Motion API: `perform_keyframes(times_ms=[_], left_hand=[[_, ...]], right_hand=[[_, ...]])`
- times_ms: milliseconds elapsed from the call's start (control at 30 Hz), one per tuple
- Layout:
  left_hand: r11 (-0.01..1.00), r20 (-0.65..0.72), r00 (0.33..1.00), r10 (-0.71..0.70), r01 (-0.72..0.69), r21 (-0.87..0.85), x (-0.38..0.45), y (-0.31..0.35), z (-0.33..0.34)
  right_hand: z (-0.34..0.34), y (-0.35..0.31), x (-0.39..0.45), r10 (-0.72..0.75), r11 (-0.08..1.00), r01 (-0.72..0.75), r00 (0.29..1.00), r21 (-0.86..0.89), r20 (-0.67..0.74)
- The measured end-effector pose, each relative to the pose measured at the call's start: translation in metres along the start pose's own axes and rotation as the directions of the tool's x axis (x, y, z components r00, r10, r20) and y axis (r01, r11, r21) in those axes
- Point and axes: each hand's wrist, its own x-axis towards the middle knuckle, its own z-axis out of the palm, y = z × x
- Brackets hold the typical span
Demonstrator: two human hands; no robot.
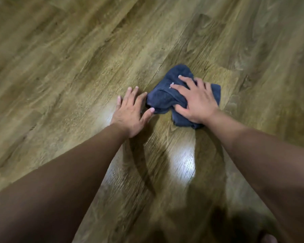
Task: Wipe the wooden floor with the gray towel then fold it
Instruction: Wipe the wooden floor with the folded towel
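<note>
The crumpled towel [167, 97] is dark blue-gray; the wooden floor [77, 67] is golden-brown with streaked grain.

The brown plank floor of wood-grain boards [63, 71] looks smooth and glossy, with streaked darker grain running along each board and narrow seams between boards. Bright white sheen patches lie on it at about 6 o'clock and 9 o'clock from the crumpled dark blue-gray cloth towel [165, 99]. That towel looks soft and matt, a nappy terry-like fabric bunched into thick folds, with no shine anywhere on its surface.
</note>
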Motion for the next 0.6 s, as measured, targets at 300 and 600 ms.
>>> perform_keyframes(times_ms=[300,600], left_hand=[[0.996,-0.108,0.990,-0.092,0.094,0.012,0.056,-0.019,0.001],[0.991,-0.226,0.972,-0.063,0.087,0.098,0.052,-0.028,0.016]], right_hand=[[0.003,0.038,0.068,0.174,0.985,-0.174,0.980,0.015,-0.100],[0.003,0.055,0.137,0.507,0.860,-0.508,0.845,0.042,-0.168]])
